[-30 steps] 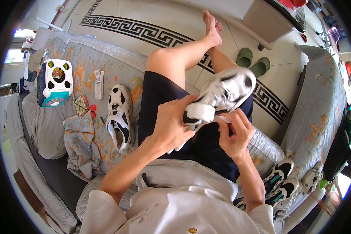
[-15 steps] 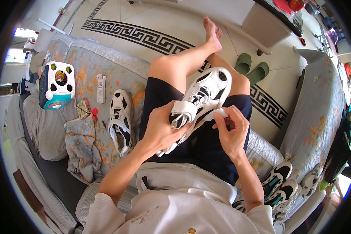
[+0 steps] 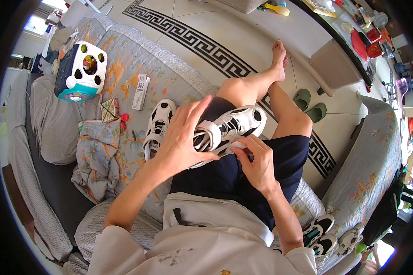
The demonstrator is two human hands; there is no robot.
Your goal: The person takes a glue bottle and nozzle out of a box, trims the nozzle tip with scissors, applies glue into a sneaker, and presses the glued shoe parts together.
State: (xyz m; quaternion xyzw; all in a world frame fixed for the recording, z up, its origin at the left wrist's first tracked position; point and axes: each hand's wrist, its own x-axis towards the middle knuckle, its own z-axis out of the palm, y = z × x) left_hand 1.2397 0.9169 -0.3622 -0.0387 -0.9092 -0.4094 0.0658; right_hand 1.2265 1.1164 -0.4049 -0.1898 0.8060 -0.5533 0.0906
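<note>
One shoe (image 3: 231, 126) is touched by left hand (image 3: 180, 141), fingers spread wide; white item (image 3: 236, 145) pinched in right hand (image 3: 257, 162), fingers closed.

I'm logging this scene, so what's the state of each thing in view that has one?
Handled shoe: unworn, laced, toe pointing away from the body.
Left hand: open, thumb against the handled shoe.
Right hand: closed in a pinch.
White piece: pinched, beside the handled shoe.
Second shoe: unworn, laced, partly hidden.
Green slippers: unworn, side by side.
Feet: bare.
Narrow box: open or shut, cannot tell.
</note>
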